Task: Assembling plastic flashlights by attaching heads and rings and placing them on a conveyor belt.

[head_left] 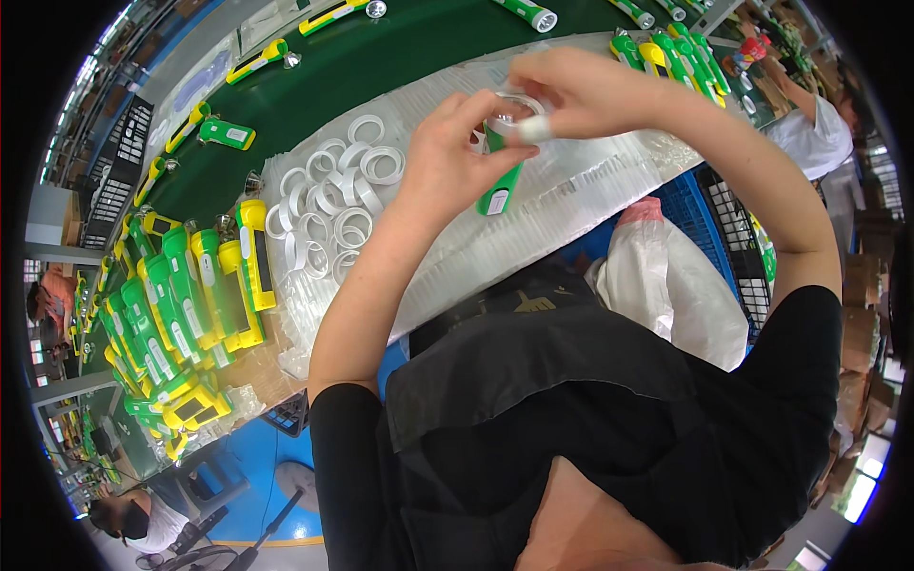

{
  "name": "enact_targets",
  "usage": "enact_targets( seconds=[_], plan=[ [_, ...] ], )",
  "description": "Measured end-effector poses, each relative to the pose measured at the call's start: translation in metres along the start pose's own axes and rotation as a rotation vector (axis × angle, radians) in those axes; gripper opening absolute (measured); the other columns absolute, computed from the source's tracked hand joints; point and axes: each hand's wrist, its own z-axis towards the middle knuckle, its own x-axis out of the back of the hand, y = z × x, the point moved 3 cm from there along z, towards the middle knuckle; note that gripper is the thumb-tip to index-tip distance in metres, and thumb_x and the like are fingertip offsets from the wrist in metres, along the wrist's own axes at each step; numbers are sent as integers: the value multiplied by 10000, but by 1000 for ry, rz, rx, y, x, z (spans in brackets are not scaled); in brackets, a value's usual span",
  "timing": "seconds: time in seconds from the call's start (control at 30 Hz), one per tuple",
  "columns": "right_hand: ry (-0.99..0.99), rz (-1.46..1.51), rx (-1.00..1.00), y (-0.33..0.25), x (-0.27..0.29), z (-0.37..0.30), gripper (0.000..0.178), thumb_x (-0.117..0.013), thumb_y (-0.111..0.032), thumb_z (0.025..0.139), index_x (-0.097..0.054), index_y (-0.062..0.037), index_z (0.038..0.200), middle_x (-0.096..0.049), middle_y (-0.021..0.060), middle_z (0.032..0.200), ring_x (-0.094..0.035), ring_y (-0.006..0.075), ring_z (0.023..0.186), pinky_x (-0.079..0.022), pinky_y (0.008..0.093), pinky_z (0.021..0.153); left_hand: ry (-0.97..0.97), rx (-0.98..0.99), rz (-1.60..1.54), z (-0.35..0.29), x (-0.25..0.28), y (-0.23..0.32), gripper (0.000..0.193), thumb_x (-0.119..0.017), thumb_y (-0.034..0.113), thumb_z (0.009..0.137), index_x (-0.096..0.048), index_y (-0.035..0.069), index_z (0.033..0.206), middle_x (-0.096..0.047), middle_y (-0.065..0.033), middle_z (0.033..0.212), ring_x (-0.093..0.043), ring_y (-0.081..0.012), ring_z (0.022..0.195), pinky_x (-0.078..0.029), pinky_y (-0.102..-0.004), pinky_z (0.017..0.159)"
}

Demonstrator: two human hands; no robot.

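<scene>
The left hand point(447, 157) pinches the green flashlight point(496, 198) between thumb and fingers, above the worktop point(419, 59); the right hand point(576, 90) curls around its pale rim point(519, 97). It looks light, stiff and smooth, best held mid-body. Loose white rings point(350, 158), probably bendable, lie leftward.

Blue floor point(255, 476) is showing below the table's point(419, 48) near left corner; a black mesh rack point(116, 176) is standing past its left edge, cardboard boxes point(862, 324) off its right.
</scene>
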Motion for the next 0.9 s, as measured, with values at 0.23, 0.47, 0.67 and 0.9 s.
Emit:
enact_targets(
  seconds=[0.23,0.47,0.67,0.9],
  plan=[
    [397,358,336,13,-10,1,572,-701,-553,757,-596,4,841,-596,126,759,-595,256,693,-448,383,579,26,29,-29,1,-2,-3,360,-844,224,671,-643,121,951,-586,-50,780,-575,-220,685,-491,-338,616],
    [396,321,281,7,-7,9,466,-730,-402,805,-596,3,995,-585,108,732,-572,220,646,-448,363,563,-14,77,-31,4,-1,-6,345,-840,171,680,-646,100,957,-625,-36,816,-598,-189,752,-474,-304,634],
    [267,98,16,12,-17,5,446,-703,-422,826,-568,-27,985,-593,131,755,-581,254,661,-439,365,570,-39,9,-85,7,-2,-10,358,-842,195,676,-644,145,969,-612,-63,832,-603,-243,750,-494,-343,627],
    [340,118,254,5,-17,-10,399,-681,-390,837,-558,-43,988,-590,143,769,-580,311,651,-439,391,574,-8,97,-192,-1,-7,-11,933,-878,120,622,-331,121,1378,-670,-120,992,-643,-222,901,-508,-334,767]
  ],
)
